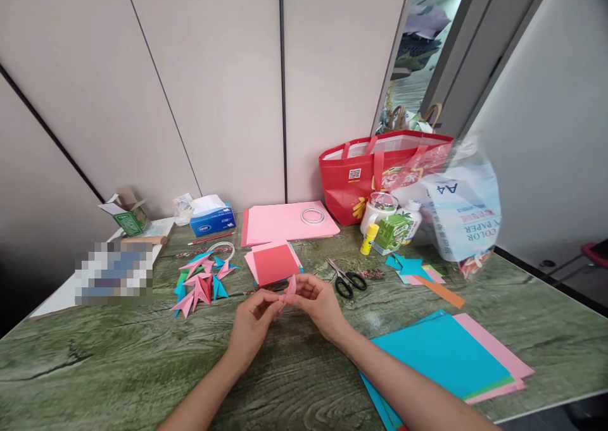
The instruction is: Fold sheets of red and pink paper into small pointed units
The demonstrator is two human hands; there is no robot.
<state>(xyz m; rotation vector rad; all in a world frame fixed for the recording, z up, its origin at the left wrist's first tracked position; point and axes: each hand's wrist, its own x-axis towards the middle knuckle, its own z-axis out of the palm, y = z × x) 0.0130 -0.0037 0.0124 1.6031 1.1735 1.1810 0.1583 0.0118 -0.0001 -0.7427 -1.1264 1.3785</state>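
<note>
Both my hands meet over the green wood-grain table (118, 361), pinching a small folded pink paper piece (289, 292). My left hand (254, 320) grips its lower left end with closed fingers. My right hand (319, 301) holds its upper right end, fingers curled round it. Just beyond them lies a stack of small square sheets (274, 263) with a red one on top. A cluster of finished pink and blue folded shapes (202, 282) lies to the left.
Black scissors (348, 280) lie right of my hands. Large blue and pink sheets (446, 355) sit at the right front edge. Further back: large pink paper (285, 222) with a tape ring (312, 215), tissue box (212, 220), glue stick (368, 238), red bag (375, 168), plastic paper pack (463, 212).
</note>
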